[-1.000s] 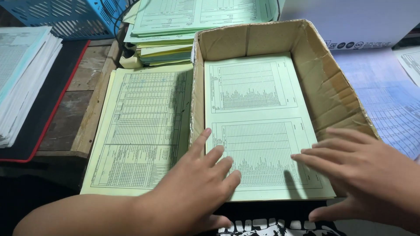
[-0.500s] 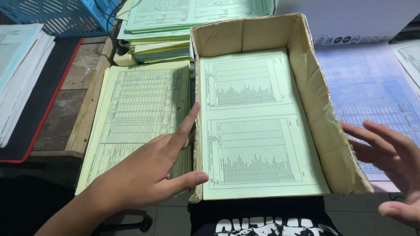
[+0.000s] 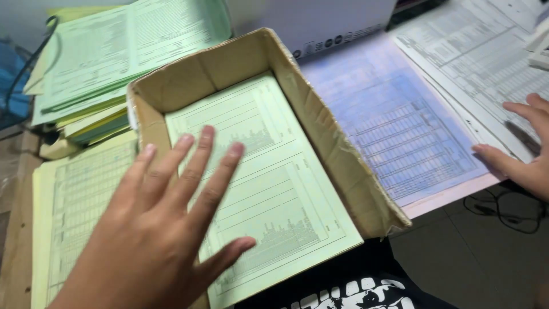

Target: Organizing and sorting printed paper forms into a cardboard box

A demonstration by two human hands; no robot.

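Under the left hand (image 3: 154, 240) lies green paper (image 3: 274, 189).

I see a shallow brown cardboard box (image 3: 337, 154) lying open, turned at a slant so its near end points down and to the right; its walls are creased and worn, the right wall buckled near the front corner. Inside lies a stack of pale green printed sheets (image 3: 286, 189), flat, the top one carrying two framed blocks of fine print with dark bar-like charts; the stack's near edge juts past the box's front. My left hand (image 3: 160, 240) is spread above the sheets; my right hand (image 3: 529, 154) rests on a white table-printed sheet (image 3: 474, 63), well apart from the box.
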